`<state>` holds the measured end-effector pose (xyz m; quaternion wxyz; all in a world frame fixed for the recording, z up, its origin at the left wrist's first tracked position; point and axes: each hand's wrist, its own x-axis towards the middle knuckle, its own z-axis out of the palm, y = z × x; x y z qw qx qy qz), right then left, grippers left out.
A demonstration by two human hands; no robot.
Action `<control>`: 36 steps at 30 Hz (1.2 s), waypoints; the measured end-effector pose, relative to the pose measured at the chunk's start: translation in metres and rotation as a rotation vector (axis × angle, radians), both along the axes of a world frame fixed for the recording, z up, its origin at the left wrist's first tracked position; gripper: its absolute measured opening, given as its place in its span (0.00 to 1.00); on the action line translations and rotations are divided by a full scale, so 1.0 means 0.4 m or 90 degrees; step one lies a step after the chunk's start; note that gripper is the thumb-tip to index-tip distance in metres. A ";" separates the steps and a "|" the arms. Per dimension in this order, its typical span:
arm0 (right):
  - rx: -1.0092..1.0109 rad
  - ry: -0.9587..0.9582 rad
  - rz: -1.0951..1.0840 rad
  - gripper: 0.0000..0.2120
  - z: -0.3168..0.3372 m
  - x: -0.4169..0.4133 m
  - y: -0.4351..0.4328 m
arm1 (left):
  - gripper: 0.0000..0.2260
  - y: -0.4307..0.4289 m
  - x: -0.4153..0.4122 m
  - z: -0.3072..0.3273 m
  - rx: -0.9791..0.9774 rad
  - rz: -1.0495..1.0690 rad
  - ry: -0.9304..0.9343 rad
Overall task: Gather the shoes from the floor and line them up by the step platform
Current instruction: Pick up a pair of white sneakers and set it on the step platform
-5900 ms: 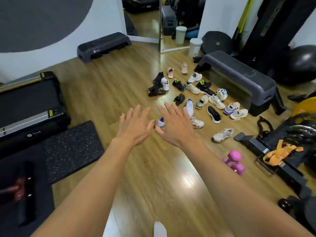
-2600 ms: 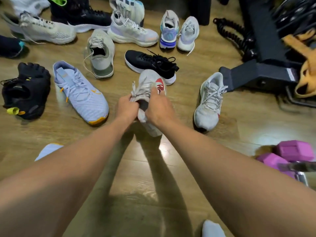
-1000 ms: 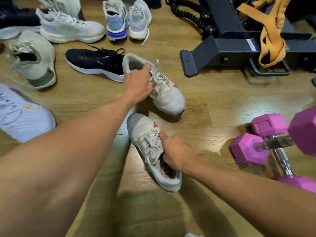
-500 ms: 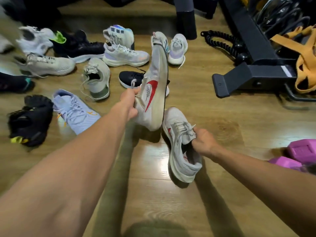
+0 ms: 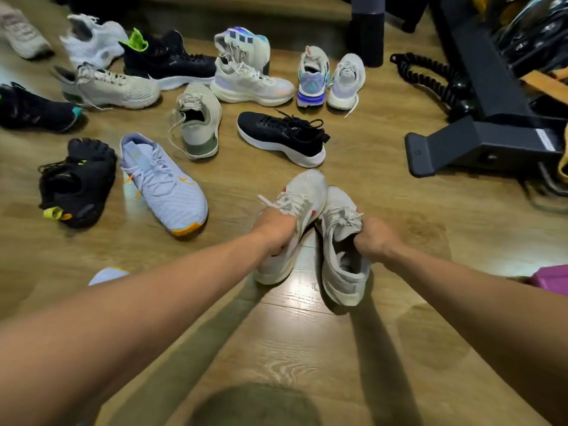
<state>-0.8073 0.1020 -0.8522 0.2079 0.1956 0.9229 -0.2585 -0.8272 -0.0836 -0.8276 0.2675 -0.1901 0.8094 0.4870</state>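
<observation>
The left hand [image 5: 273, 229] grips one pale grey shoe [image 5: 299, 210] by its collar, and the right hand [image 5: 373, 239] grips its matching shoe [image 5: 341, 259] the same way. The pair hangs side by side, touching, above the wooden floor [image 5: 307, 348]. Other shoes lie scattered beyond, including a black sneaker [image 5: 282, 138].

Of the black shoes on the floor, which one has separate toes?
The black toe shoe at far left, beside the lavender sneaker. Its front is split into toe pockets and it carries yellow pull tabs; the other black shoes have ordinary rounded fronts.
</observation>
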 end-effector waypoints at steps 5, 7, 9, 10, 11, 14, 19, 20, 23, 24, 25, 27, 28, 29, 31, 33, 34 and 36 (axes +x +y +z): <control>-0.010 -0.012 -0.017 0.06 -0.007 0.010 -0.026 | 0.11 -0.098 0.002 -0.023 -0.327 -0.300 0.257; 0.002 -0.015 -0.013 0.06 -0.011 0.016 -0.032 | 0.25 -0.116 -0.010 -0.035 -0.341 -0.314 0.221; 0.006 -0.022 -0.012 0.06 -0.012 0.017 -0.031 | 0.34 -0.108 -0.024 -0.049 -0.307 -0.297 0.144; 0.007 -0.022 -0.013 0.06 -0.011 0.015 -0.030 | 0.34 -0.098 -0.025 -0.058 -0.303 -0.294 0.146; 0.004 -0.017 -0.017 0.06 -0.010 0.011 -0.029 | 0.31 -0.086 -0.022 -0.071 -0.298 -0.285 0.174; -0.008 0.012 -0.051 0.05 -0.005 -0.007 -0.029 | 0.24 -0.061 0.004 -0.102 -0.241 -0.158 0.251; -0.059 -0.017 -0.096 0.06 -0.027 -0.014 -0.010 | 0.23 -0.040 0.035 -0.134 -0.046 0.039 0.047; -0.062 -0.029 -0.094 0.08 -0.035 -0.011 -0.008 | 0.16 -0.030 0.043 -0.141 -0.034 0.013 -0.011; -0.035 -0.007 -0.080 0.06 -0.039 -0.011 -0.009 | 0.06 -0.007 0.053 -0.148 -0.060 -0.019 -0.022; -0.016 0.010 -0.068 0.05 -0.028 -0.017 -0.010 | 0.07 -0.001 0.049 -0.138 -0.077 -0.014 -0.004; 0.017 0.025 -0.049 0.03 -0.015 -0.024 -0.011 | 0.07 0.003 0.045 -0.124 -0.098 -0.006 0.016; 0.080 0.033 -0.017 0.03 0.031 -0.035 -0.010 | 0.06 0.017 0.040 -0.074 -0.122 0.002 0.039; 0.092 0.023 -0.013 0.03 0.061 -0.035 -0.011 | 0.06 0.023 0.045 -0.040 -0.127 0.002 0.033; 0.095 0.013 -0.016 0.03 0.094 -0.031 -0.010 | 0.08 0.029 0.053 -0.007 -0.130 0.003 0.023; 0.091 0.003 -0.035 0.05 0.172 -0.012 -0.014 | 0.12 0.032 0.069 0.070 -0.127 0.002 -0.011; 0.092 -0.001 -0.056 0.05 0.271 0.024 -0.030 | 0.13 0.023 0.094 0.169 -0.127 -0.003 -0.039; 0.094 0.004 -0.062 0.05 0.329 0.043 -0.042 | 0.14 0.014 0.107 0.229 -0.136 -0.004 -0.043; 0.093 0.023 -0.068 0.07 0.469 0.074 -0.072 | 0.16 -0.011 0.127 0.370 -0.169 -0.013 -0.029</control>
